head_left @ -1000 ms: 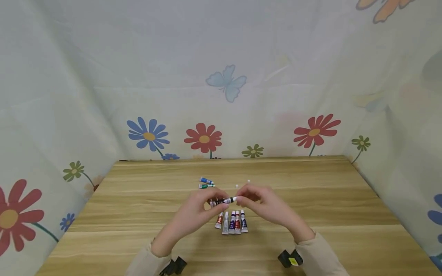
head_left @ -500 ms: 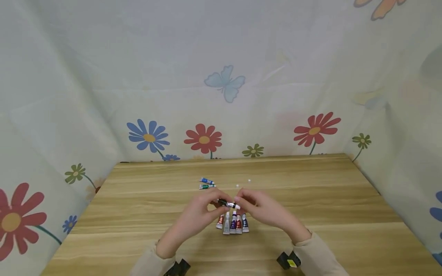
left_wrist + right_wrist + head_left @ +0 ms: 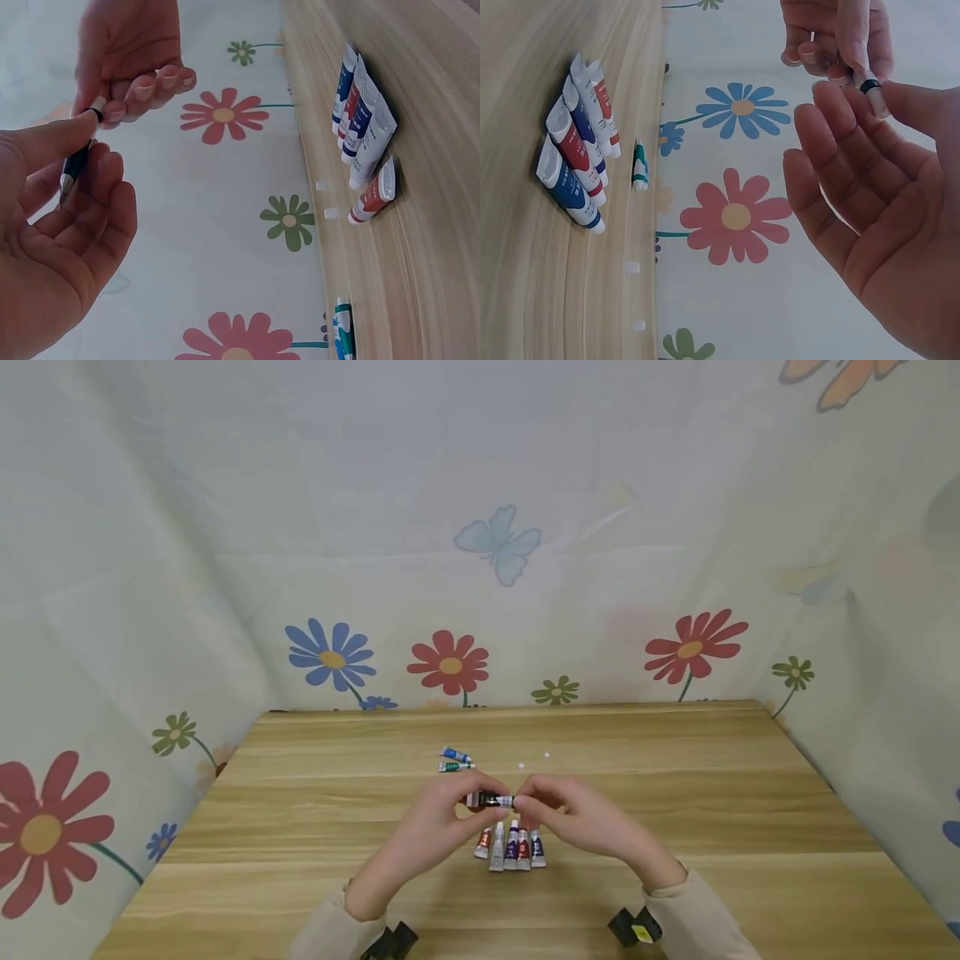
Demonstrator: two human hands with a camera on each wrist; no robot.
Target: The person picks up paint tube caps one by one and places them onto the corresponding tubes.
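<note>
A small paint tube with a black label (image 3: pixel 491 800) is held up over the table, lying roughly level. My left hand (image 3: pixel 431 822) pinches its body between thumb and fingers. At the other end, my right hand (image 3: pixel 592 822) has thumb and forefinger on the tube's white cap (image 3: pixel 877 103); the other right fingers curve loosely. Below the hands, several tubes lie in a row: orange-red (image 3: pixel 483 843), white (image 3: pixel 497 852), purple (image 3: pixel 512 850), red (image 3: pixel 523 852) and dark blue (image 3: pixel 537 852).
Behind the hands, a blue tube (image 3: pixel 455 754) and a green tube (image 3: pixel 454 767) lie on the wooden table (image 3: pixel 337 793). Two small white caps (image 3: pixel 521 766) sit to their right. A flowered cloth (image 3: pixel 360 585) hangs behind the table.
The black paint tube has gone from slanting up, to dipping at its cap end, to nearly level. My right fingertips came away beside the cap and are back on it.
</note>
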